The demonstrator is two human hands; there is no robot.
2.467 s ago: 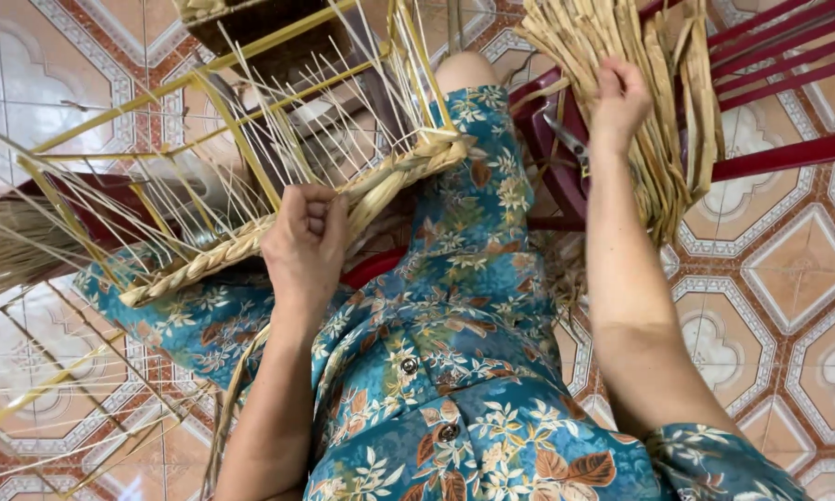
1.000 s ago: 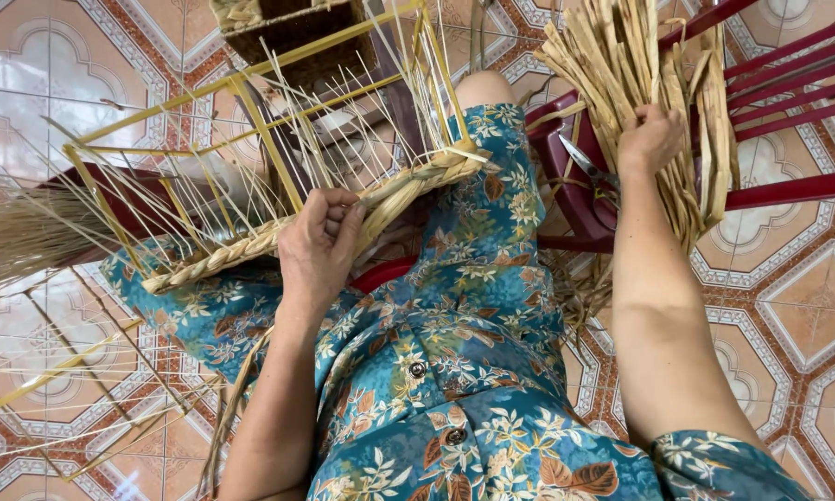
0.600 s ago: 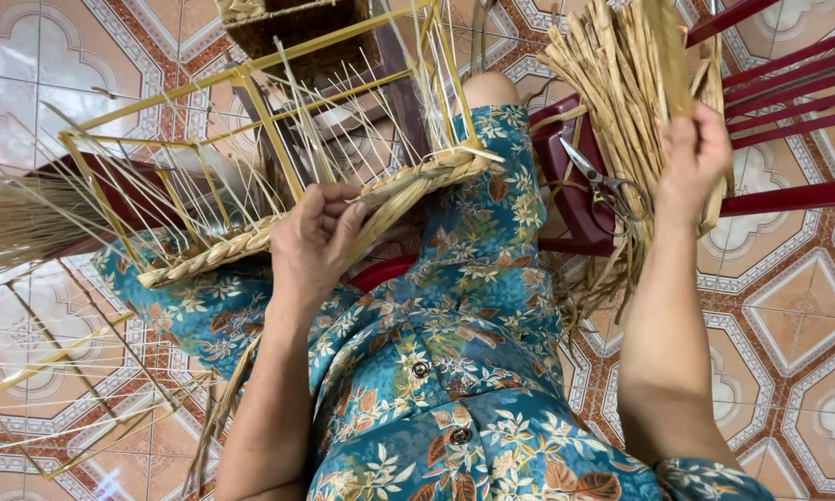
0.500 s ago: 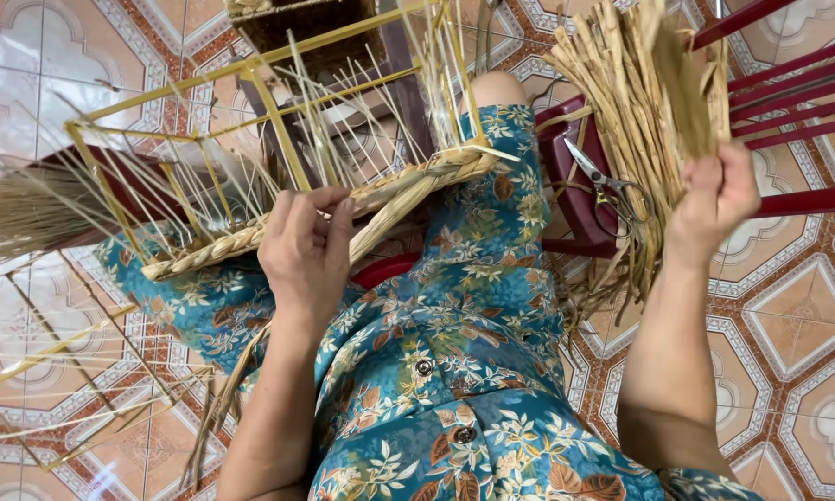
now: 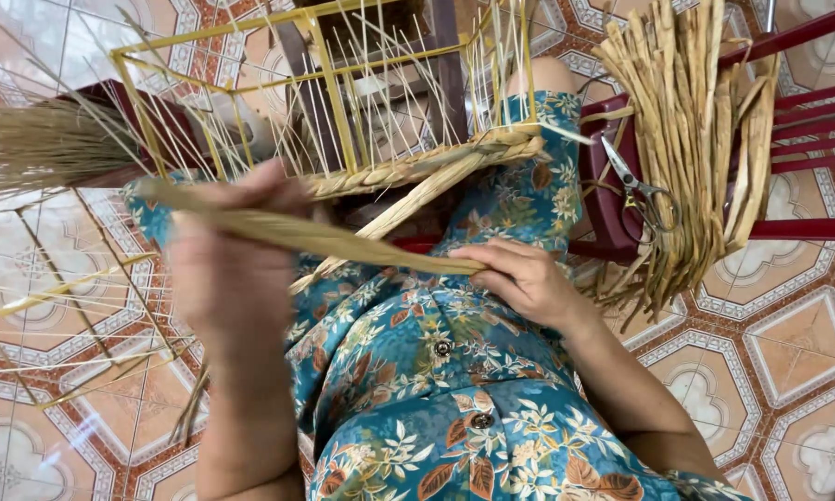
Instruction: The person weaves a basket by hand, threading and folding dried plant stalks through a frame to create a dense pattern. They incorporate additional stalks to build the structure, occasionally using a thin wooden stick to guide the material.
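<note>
Both hands grasping one straw strand [image 5: 343,239], left hand [image 5: 236,269] blurred at one end, right hand [image 5: 519,278] pinching the other on the lap

Tiled floor [image 5: 788,362] throughout: square tiles in cream, terracotta and white, patterned with octagons and scalloped medallions, glossy enough to catch pale glare at upper left. Dark red slatted chair [image 5: 807,158] at right, rails running off the edge, seat rim just beside the lap. Another dark red piece of furniture [image 5: 111,102] at upper left, mostly hidden. Dark wooden post [image 5: 447,65] standing at top centre. Soft, even daylight, only faint shadows. No walls or windows in view.
</note>
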